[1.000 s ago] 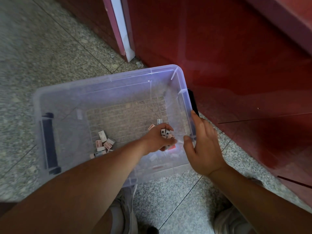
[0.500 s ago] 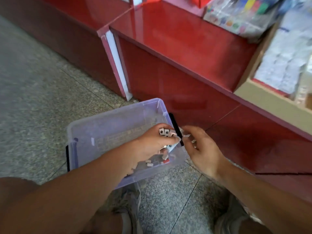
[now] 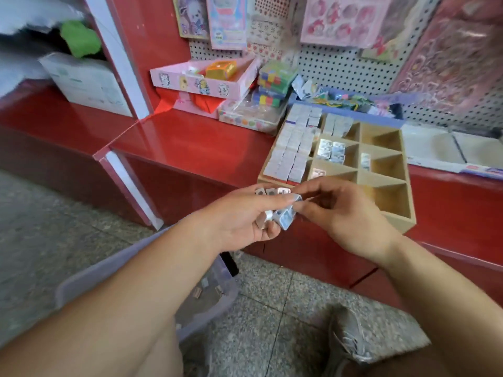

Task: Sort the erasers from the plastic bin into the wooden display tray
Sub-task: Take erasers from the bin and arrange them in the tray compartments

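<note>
My left hand point(image 3: 242, 219) cups heaped erasers point(image 3: 284, 220); my right hand point(image 3: 343, 213) pinches one. The loose heap could spill short of the tray point(image 3: 402, 223) at one o'clock.

The left hand point(image 3: 239, 216) now holds its erasers point(image 3: 283, 217) above the plastic bin point(image 3: 109, 263), near the wooden display tray point(image 3: 400, 221), and the right hand point(image 3: 343, 213), off the rim, pinches them.

wooden tray point(image 3: 400, 220) right compartments open, left packed

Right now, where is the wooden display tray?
Head view, right of centre: the wooden display tray sits on the red counter, in front of the pegboard.
</note>
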`<state>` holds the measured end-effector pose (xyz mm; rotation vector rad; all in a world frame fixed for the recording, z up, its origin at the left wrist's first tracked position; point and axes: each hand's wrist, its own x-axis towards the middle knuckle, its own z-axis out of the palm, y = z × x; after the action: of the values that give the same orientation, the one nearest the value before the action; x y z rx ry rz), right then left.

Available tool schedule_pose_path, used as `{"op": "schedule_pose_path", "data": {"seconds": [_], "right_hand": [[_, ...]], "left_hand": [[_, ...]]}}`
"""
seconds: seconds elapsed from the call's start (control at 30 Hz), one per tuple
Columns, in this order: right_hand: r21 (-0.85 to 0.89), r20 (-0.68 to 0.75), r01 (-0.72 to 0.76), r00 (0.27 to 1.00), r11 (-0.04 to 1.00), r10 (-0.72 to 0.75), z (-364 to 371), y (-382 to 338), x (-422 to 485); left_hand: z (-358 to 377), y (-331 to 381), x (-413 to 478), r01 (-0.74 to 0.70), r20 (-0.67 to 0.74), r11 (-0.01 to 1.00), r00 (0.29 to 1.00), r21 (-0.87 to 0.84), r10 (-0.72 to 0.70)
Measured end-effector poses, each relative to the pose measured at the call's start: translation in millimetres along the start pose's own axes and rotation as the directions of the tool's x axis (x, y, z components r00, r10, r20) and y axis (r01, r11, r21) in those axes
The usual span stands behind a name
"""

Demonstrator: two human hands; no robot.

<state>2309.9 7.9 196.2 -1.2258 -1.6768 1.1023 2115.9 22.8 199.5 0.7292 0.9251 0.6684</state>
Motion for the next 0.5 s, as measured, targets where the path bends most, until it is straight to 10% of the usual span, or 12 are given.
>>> {"op": "schedule_pose_path", "data": {"seconds": [0.5], "right_hand": [[0.192,-0.188,-0.073,0.976,0.979,0.109,-97.5,29.4,67.3]], "left_hand": [[44.0,53.4,95.1,-0.098,-0.113,0.982,0.99,-0.16,0.081]]}}
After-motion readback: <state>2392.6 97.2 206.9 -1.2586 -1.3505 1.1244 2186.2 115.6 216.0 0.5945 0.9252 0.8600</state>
